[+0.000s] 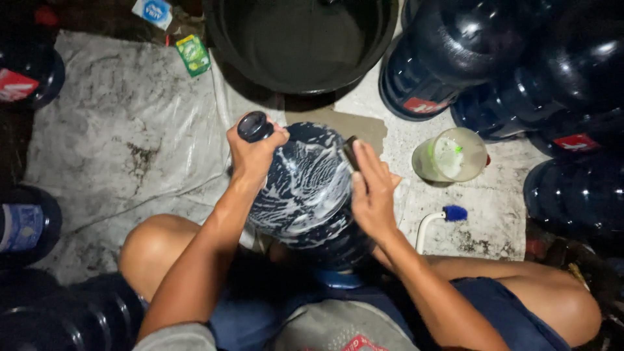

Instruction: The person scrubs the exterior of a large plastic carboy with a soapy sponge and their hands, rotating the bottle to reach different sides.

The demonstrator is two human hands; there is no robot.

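Note:
A large dark blue water jug (305, 188) lies tilted between my knees, its surface streaked with white soap foam. My left hand (255, 155) grips the jug's neck just below its dark mouth (253, 126). Against the jug's right side my right hand (372, 192) presses a dark scrubbing pad (351, 152), of which only an edge shows past the fingers.
A big black basin (302, 40) of water stands ahead. Several blue jugs (520, 71) crowd the right side, with more jugs (29, 224) at the left. A clear cup (450, 156) of soapy liquid and a white-handled brush with blue bristles (448, 214) sit at the right. Two small sachets (193, 54) lie on the plastic sheet (123, 130).

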